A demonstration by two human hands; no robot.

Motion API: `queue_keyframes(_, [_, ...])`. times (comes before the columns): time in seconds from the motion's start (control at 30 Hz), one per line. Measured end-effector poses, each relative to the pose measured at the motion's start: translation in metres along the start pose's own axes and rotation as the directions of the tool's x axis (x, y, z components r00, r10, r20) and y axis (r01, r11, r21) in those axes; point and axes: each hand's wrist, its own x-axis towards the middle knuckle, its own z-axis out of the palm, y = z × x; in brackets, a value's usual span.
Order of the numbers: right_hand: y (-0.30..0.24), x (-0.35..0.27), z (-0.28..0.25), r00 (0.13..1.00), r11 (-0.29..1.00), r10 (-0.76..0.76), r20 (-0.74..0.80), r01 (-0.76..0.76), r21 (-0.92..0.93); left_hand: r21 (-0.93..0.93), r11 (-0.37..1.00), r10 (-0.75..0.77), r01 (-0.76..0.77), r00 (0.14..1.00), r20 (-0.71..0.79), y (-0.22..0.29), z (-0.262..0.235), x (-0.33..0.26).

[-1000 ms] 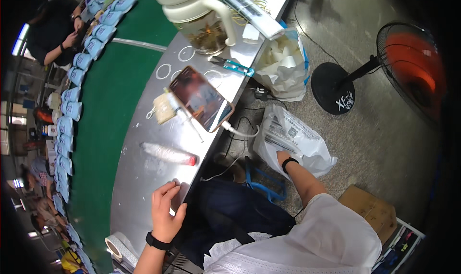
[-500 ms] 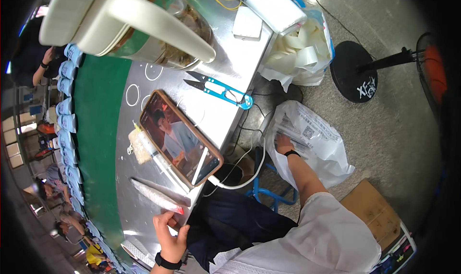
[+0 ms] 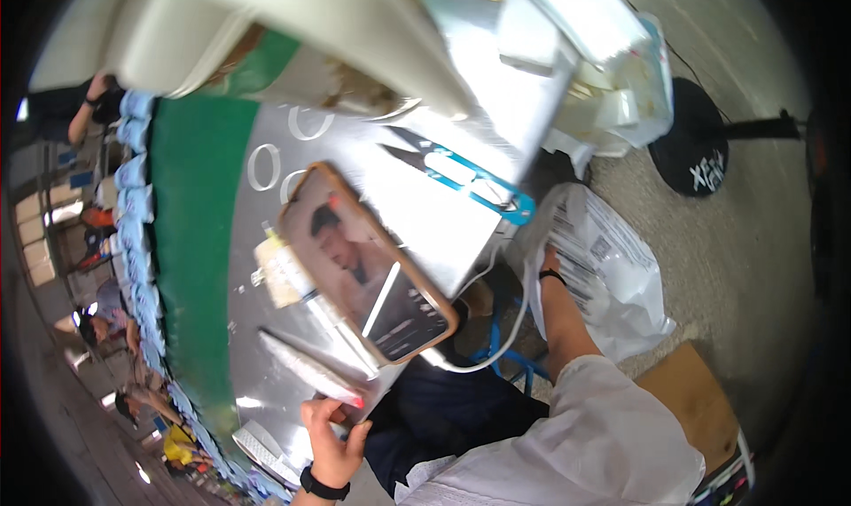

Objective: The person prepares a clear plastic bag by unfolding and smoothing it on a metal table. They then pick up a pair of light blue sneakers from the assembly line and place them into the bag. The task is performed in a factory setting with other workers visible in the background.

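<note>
My left hand (image 3: 332,444) rests at the metal table's near edge, thumb and forefinger apart with nothing visible between them. Just beyond its fingertips lies a long, slim whitish thing with a red end (image 3: 312,369); whether they touch I cannot tell. My right hand (image 3: 551,262) reaches into the mouth of a white plastic bag (image 3: 620,280) beside the table, and its fingers are hidden by the bag. A phone in a brown case (image 3: 363,266) leans on the table, playing a video, with a white cable (image 3: 496,355) plugged into its lower end.
Blue thread snips (image 3: 470,182) lie beyond the phone, near a large cream-handled jug (image 3: 355,27). Another bag, full of white scraps (image 3: 612,107), hangs by the table edge. A green belt (image 3: 199,240) bordered by stacked light-blue pieces (image 3: 135,204) runs along the left. Cardboard (image 3: 691,400) lies right.
The view has shifted, so the table things appear further right and blurred. My right hand sits slightly deeper in the bag's opening; my left hand keeps its place by the red-ended thing.
</note>
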Motion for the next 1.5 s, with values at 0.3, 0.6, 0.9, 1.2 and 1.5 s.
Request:
queue_keyframes(0.3, [-0.031, -0.027, -0.042, 0.926, 0.888, -0.295, 0.237, 0.357, -0.288, 0.070, 0.997, -0.024, 0.024, 1.000, -0.003, 0.000, -0.006, -0.008])
queue_keyframes(0.6, [0.006, -0.051, -0.092, 0.896, 0.855, -0.386, 0.220, 0.437, -0.280, 0.080, 0.990, 0.115, -0.112, 0.993, -0.026, 0.000, -0.023, -0.026])
queue_keyframes(0.9, [0.094, -0.216, -0.239, 0.693, 0.747, -0.488, -0.532, 0.646, 0.156, 0.053, 0.991, 0.133, -0.124, 0.962, -0.237, -0.012, -0.003, -0.058])
queue_keyframes(1.2, [0.014, -0.506, -0.344, 0.246, 0.408, -0.661, -0.709, 0.911, -0.065, -0.419, 0.784, 0.430, -0.457, 0.888, -0.164, -0.036, 0.026, -0.166])
queue_keyframes(1.5, [-0.117, -0.666, -0.294, 0.046, -0.210, -0.939, -0.342, 0.711, 0.672, -0.714, 0.537, 0.255, -0.449, 0.893, -0.370, -0.060, 0.007, -0.249])
